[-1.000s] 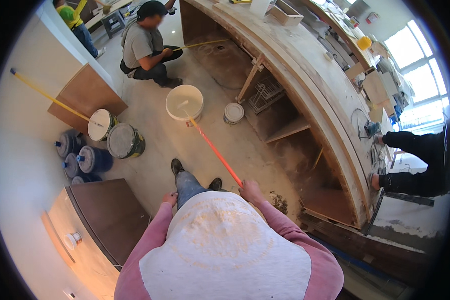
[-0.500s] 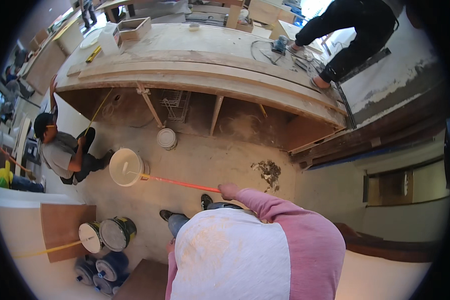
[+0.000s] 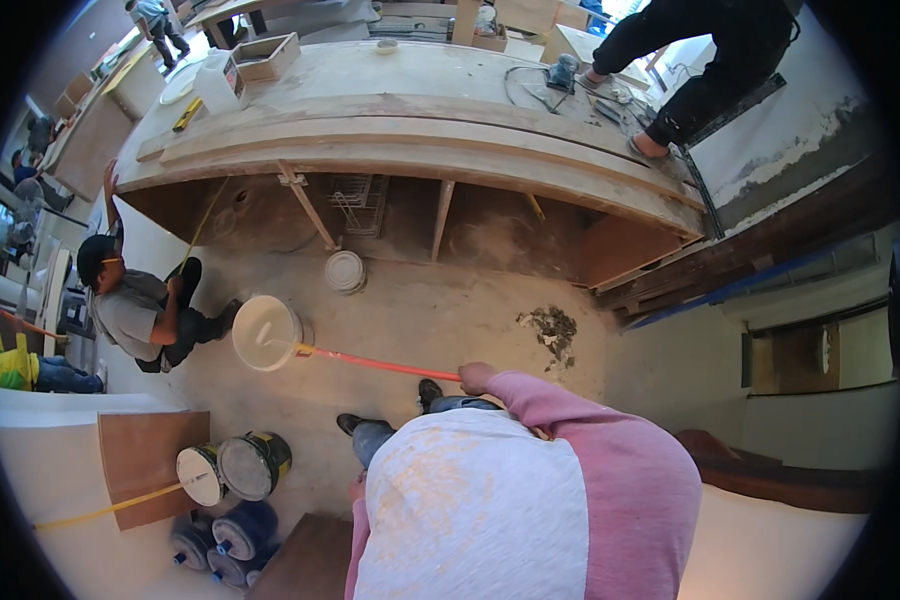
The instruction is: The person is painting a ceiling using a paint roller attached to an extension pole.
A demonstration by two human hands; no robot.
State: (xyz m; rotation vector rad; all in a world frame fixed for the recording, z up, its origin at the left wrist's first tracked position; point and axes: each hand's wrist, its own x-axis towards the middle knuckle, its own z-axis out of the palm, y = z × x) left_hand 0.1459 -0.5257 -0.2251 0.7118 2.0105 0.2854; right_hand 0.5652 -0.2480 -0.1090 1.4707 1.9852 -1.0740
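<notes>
My right hand (image 3: 477, 378) is wrapped round the end of an orange pole (image 3: 385, 365). The pole belongs to a paint roller (image 3: 265, 332), whose pale head rests inside a white bucket (image 3: 245, 347) on the floor. Only a sliver of my left hand (image 3: 357, 488) shows beside my shirt; its fingers are hidden. Beyond the bucket stands a smaller lidded pail (image 3: 345, 272).
A long wooden counter (image 3: 410, 152) with loose boards spans the far side; a person (image 3: 700, 60) stands on it. Another person (image 3: 145, 305) crouches left of the bucket. Paint buckets (image 3: 253, 466), water jugs (image 3: 245, 530) and a debris pile (image 3: 550, 337) lie about.
The whole scene has shifted slightly rightward in the view. My right hand keeps its grip on the pole, and the roller head stays in the bucket.
</notes>
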